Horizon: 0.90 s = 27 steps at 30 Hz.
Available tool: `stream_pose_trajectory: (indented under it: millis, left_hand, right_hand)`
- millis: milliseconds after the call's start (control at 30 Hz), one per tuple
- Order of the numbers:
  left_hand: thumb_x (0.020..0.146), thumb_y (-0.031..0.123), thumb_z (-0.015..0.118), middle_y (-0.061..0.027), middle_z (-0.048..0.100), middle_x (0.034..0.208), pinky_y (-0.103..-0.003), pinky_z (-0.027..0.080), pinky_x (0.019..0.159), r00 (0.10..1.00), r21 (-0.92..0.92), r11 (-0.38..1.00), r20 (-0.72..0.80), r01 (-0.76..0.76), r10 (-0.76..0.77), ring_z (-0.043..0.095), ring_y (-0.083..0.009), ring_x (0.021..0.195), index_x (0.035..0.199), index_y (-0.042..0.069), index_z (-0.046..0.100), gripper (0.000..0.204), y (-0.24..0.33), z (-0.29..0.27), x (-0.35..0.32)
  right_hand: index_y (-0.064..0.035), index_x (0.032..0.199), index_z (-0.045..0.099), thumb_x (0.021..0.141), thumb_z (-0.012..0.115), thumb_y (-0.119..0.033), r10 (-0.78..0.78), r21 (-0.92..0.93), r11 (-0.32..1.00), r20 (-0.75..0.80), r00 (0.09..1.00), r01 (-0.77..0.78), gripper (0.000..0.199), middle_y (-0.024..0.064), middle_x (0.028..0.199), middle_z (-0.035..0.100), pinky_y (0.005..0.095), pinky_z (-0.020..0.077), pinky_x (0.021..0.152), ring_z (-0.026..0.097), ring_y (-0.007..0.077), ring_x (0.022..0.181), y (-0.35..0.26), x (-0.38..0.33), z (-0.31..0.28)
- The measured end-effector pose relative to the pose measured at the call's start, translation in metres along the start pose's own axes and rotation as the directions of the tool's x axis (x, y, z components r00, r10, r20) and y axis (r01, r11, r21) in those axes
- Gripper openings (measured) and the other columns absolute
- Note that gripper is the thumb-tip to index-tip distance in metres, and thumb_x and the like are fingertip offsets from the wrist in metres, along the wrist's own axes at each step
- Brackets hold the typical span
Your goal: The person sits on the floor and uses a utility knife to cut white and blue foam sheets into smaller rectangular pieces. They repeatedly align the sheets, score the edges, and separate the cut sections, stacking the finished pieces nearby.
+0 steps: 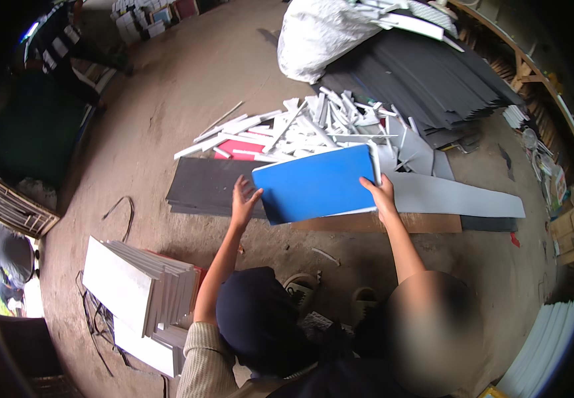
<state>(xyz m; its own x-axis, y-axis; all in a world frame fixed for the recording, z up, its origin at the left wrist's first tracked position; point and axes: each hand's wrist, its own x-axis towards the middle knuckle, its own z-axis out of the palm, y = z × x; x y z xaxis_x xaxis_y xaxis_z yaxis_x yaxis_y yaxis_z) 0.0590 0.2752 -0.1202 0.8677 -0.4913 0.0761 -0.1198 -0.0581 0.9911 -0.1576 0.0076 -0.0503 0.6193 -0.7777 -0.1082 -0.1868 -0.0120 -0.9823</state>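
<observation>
Blue board (pixel 313 184): flat rectangular sheet, bright blue face, thin white edge showing along its right and bottom sides, smooth, unmarked. It is held up over the floor in front of the person, above a dark grey sheet (pixel 207 188) and a long light grey strip (pixel 459 197) lying on the ground. Left hand (pixel 244 202) is at the board's left edge, fingers spread open, palm against or just beside the lower left corner; whether it truly grips cannot be told. Right hand (pixel 381 194) is clamped on the right edge, fingers wrapped over the white rim near the lower right corner. Hands are well apart, one at each short end. The long axis runs left-right, slightly tilted, right end higher than left; blue face turned up toward the camera. Behind the far edge, a heap of white offcut strips (pixel 313 126) sits close, with a red sheet (pixel 239 148) beneath it. Further back are a pile of black sheets (pixel 426 79) and a white sack (pixel 317 33). Near left is a leaning stack of white boards (pixel 138 292), well apart from the blue board. Bare dirt floor (pixel 161 113) gives open room to the left and far left; the right side is crowded by sheets and wall clutter.
</observation>
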Motion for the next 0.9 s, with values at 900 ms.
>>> stream_pose_trajectory:
  millis: [900]
  left_hand:
    - [0.089,0.007,0.043,-0.0151,0.041,0.102,-0.037,0.045,0.072,0.995,0.619,0.785,0.059,0.027,-0.08,0.052,-0.0264,0.081,0.131,0.009,0.035,0.043,-0.096,0.04,-0.019]
  right_hand:
    - [-0.0012,0.109,0.054,0.065,0.074,-0.019,-0.074,-0.591,0.807,-0.081,0.994,0.012,0.052,0.0126,0.094,0.054,0.0355,0.0434,0.076,0.053,0.0257,0.086,0.167,0.032,0.035]
